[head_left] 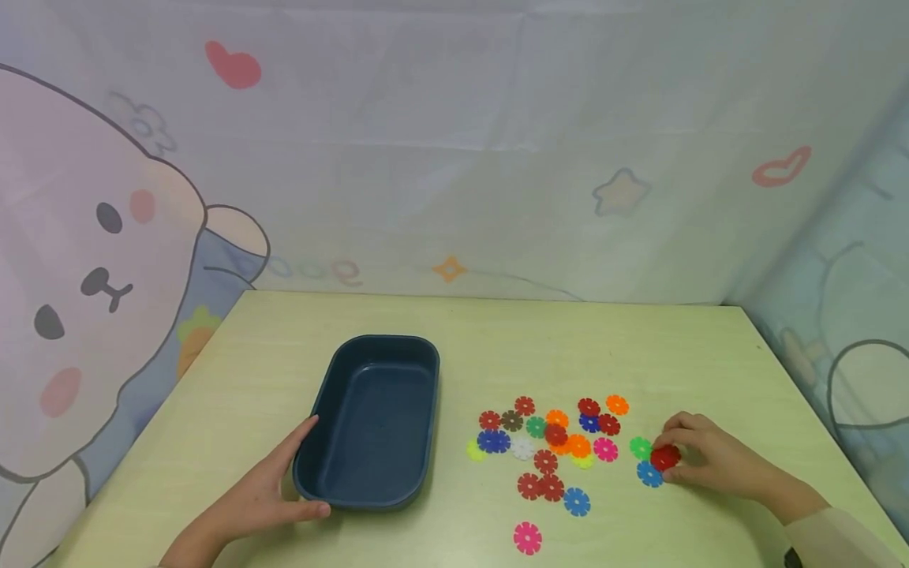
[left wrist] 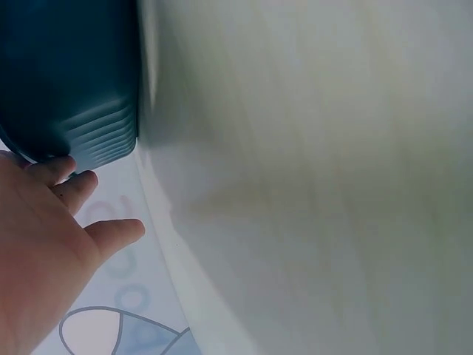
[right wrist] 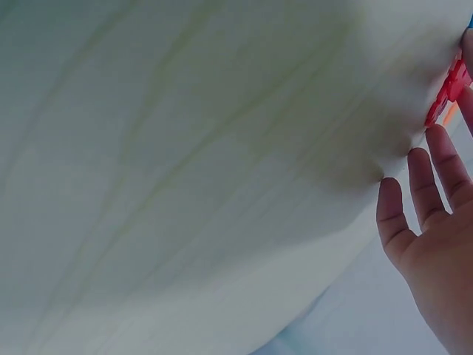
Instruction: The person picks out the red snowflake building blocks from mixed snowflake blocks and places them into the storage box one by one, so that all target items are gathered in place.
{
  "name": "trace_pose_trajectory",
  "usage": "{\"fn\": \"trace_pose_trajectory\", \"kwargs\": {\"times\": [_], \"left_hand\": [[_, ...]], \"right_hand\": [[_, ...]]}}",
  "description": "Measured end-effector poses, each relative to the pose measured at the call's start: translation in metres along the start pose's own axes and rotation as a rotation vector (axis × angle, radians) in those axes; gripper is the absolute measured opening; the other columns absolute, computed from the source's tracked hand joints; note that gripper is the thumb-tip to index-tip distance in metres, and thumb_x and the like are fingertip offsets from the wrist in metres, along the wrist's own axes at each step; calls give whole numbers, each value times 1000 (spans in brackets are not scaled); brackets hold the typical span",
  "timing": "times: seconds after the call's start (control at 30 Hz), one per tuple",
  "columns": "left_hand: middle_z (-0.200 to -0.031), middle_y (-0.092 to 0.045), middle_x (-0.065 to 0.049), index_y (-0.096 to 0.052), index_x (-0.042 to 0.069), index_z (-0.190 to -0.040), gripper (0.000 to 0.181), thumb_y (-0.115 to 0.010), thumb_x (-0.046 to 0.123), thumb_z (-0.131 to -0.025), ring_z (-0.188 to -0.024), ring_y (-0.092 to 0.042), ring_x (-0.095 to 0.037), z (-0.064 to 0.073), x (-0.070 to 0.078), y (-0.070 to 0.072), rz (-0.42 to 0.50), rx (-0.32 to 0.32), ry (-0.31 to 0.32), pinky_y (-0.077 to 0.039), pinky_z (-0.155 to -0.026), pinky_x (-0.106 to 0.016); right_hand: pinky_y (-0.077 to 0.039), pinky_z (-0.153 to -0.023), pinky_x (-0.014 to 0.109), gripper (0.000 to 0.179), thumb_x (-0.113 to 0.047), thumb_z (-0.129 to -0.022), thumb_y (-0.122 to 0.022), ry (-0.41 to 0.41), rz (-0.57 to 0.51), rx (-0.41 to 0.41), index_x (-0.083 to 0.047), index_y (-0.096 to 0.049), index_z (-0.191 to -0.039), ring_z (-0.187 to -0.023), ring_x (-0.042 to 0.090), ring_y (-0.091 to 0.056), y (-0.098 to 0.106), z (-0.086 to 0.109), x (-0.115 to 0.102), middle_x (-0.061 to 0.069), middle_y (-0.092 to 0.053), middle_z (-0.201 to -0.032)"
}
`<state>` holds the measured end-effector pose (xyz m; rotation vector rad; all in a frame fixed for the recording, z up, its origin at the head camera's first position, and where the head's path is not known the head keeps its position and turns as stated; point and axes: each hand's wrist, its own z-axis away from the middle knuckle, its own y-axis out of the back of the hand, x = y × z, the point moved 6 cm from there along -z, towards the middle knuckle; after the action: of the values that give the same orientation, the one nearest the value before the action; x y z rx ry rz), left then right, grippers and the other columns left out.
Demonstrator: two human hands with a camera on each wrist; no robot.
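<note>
A dark blue rectangular plastic bin [head_left: 387, 434] stands left of centre on the table. My left hand [head_left: 256, 493] rests against its left side, fingers straight and the thumb spread toward the near edge. In the left wrist view, fingertips touch the outer wall of the bin [left wrist: 103, 137]. On the right, my right hand [head_left: 717, 465] pinches a red notched plastic disc [head_left: 664, 458] between thumb and fingers. Beside that disc lie a green disc [head_left: 641, 448] and a light blue one [head_left: 649, 474]. The right wrist view catches red discs [right wrist: 448, 90] at its edge, partly hidden by fingers.
Several more notched discs, red, orange, white and dark blue among them, lie scattered between bin and right hand, some overlapping. A pink disc [head_left: 528, 538] lies nearest the front. The pale wooden table [head_left: 540, 347] meets a printed cloth backdrop [head_left: 454, 158] behind.
</note>
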<state>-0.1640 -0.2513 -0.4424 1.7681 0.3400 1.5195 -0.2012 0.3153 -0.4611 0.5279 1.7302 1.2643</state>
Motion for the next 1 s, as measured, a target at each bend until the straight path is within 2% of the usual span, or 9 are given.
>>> {"fn": "trace_pose_trajectory", "kwargs": {"times": [0.33, 0.6, 1.0], "left_hand": [[-156, -18, -26, -11, 20, -156, 109, -82, 32, -75, -138, -21, -51, 1, 0, 0, -2, 2, 9, -29, -98, -69], [-156, -18, -26, -11, 19, -156, 108, -82, 31, -76, -139, -20, -50, 1, -1, 0, 10, 1, -4, -28, -99, -69], [-157, -16, -25, -10, 20, -156, 109, -82, 30, -75, -139, -18, -50, 1, -1, -2, 29, -10, 5, -27, -98, -70]], "right_hand": [[-48, -79, 23, 28, -44, -78, -76, 1, -9, 15, -27, -66, -98, -91, 4, -45, 1, 0, -4, -13, -50, -98], [-48, -72, 22, 31, -36, -79, -78, -30, -76, -35, -18, -64, -100, -80, 1, -47, -2, -1, -5, -15, -55, -91], [-42, -61, 21, 31, -24, -80, -78, 24, -185, 1, -7, -66, -103, -73, 2, -45, -3, 3, -5, -15, -51, -82]]}}
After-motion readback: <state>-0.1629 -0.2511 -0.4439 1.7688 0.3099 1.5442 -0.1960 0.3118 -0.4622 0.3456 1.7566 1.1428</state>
